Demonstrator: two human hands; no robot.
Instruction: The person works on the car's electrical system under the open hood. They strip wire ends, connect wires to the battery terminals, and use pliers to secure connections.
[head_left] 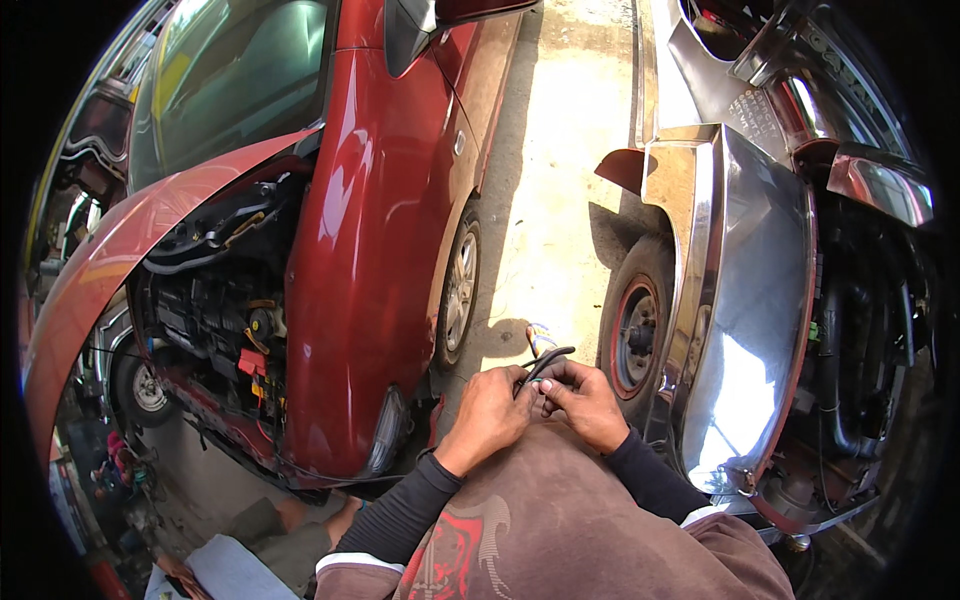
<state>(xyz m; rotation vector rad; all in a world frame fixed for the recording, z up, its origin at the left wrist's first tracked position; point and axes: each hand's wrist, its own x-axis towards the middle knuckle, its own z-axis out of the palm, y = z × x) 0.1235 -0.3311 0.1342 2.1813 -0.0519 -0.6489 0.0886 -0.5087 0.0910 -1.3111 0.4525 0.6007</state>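
In front of my chest, both hands are close together with their fingers closed. A short, dark, flexible cable or thin hose [547, 359] sticks out above the fingers and bends to the right. My left hand [487, 412] grips its lower part between thumb and fingers. Pinched close to the left fingertips, my right hand [588, 404] holds the same dark piece, with a small greenish bit at its thumb. The fingers hide where the piece ends.
A red car [350, 250] with its engine bay open stands on the left. To the right is a shiny metal-bodied vehicle [750, 290] with a bare-rimmed wheel [635, 335]. A sunlit concrete strip [560, 130] runs between them. Another person's leg [340, 520] shows at lower left.
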